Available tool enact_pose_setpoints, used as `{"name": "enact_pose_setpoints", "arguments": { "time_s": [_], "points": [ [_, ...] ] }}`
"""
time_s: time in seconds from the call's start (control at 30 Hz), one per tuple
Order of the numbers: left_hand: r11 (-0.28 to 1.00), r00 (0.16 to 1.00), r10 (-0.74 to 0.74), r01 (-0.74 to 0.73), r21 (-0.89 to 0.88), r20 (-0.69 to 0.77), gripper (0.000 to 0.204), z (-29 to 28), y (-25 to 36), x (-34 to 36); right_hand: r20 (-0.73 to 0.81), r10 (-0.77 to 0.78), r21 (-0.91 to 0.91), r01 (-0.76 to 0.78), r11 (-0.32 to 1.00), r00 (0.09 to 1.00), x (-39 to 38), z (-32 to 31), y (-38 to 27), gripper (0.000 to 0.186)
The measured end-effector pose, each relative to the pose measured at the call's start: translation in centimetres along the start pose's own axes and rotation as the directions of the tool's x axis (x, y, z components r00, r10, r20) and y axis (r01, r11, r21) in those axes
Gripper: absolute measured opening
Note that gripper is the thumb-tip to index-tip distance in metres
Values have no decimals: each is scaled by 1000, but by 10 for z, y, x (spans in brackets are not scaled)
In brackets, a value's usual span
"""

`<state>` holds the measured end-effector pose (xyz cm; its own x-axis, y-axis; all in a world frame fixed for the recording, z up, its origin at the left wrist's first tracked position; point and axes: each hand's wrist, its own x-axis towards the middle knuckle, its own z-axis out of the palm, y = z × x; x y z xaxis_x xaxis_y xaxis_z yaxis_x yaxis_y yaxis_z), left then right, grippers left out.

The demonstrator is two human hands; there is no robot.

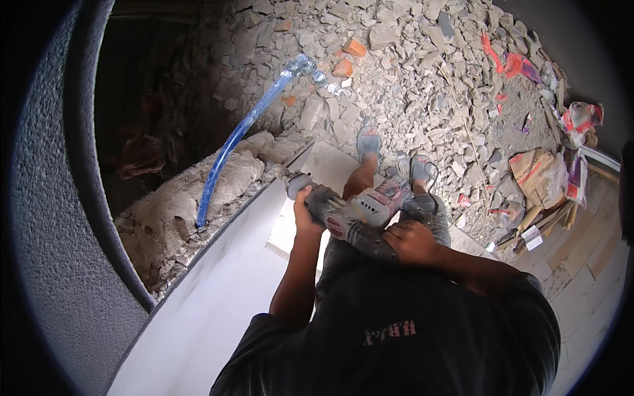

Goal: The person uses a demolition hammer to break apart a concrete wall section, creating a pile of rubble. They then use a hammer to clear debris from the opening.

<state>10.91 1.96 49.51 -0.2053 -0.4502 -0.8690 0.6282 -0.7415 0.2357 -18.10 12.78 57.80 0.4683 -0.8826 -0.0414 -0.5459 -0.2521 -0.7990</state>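
Note:
A dusty grey-and-white power tool, by its shape a rotary hammer [360, 214], lies across the front of my body, with round red labels on its housing. My left hand [306, 212] is wrapped round its front end, just behind the round collar. At its rear, my right hand [411, 241] grips the handle, its fingers curled and partly hidden. The collar points left, toward a broken masonry ledge [224, 178]; whether a bit sticks out of it I cannot make out. Under the tool's left side is a pale flat slab [281, 228].
Grey rubble [409, 86] with orange brick pieces [355, 48] covers the floor ahead, around my sandalled feet. A blue hose [231, 142] rises from the ledge. At right lie a torn paper bag [533, 175] and wood scraps. A grey textured wall [56, 218] stands at left.

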Motion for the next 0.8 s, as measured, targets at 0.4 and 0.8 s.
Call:
{"name": "enact_pose_setpoints", "arguments": {
  "time_s": [0.4, 0.8],
  "points": [
    [992, 977, 97, -80, 97, -190, 38, 28, 39, 16, 168, 153, 37, -162, 986, 974, 60, -31, -21, 46],
    [993, 961, 96, -73, 98, -261, 34, -1, 55, 43, 187, 216, 31, -225, 974, 958, 92, -29, -28, 32]
  ]
}}
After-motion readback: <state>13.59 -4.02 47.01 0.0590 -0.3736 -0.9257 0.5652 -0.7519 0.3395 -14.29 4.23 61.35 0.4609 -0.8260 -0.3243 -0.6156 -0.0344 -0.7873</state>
